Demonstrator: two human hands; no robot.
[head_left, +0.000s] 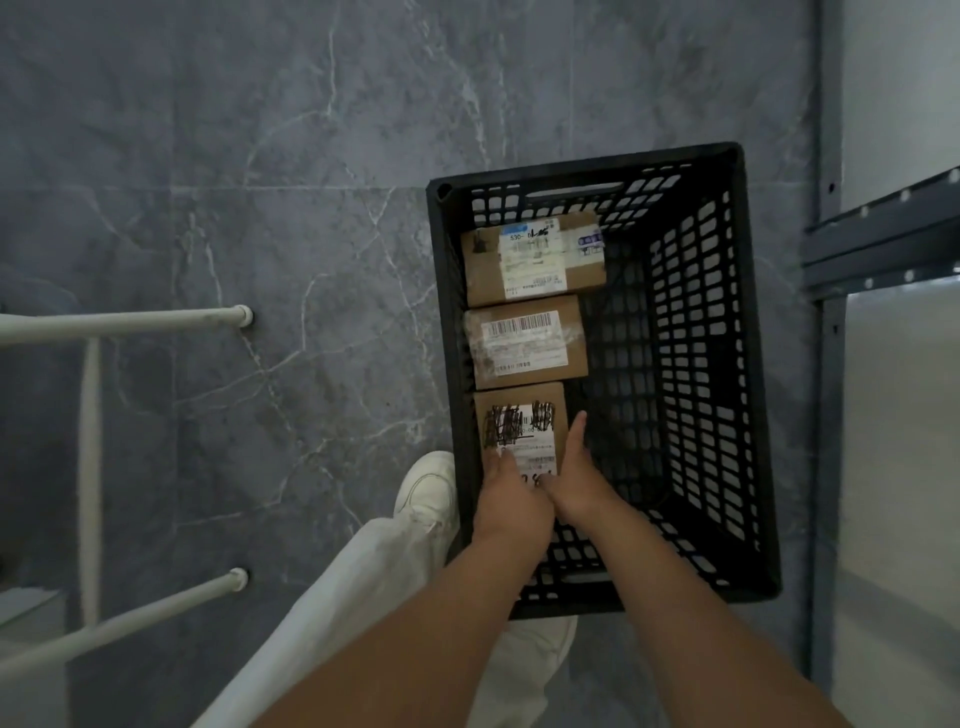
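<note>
Seating the nearest box (519, 396) in the crate's (696, 338) 7 o'clock corner looks like the step. The right grip (574, 473) presses flat, fingers straight, on its 3 o'clock side. The left grip (511, 499) rests on top, curl unclear. Next, let go and lift clear. Open room lies toward 3 o'clock, and a second box (524, 345) sits just beside at 12.

I see grey marbled floor (234, 156), a white tube rack (91, 415) at left, dark steel shelving (878, 244) at right
</note>
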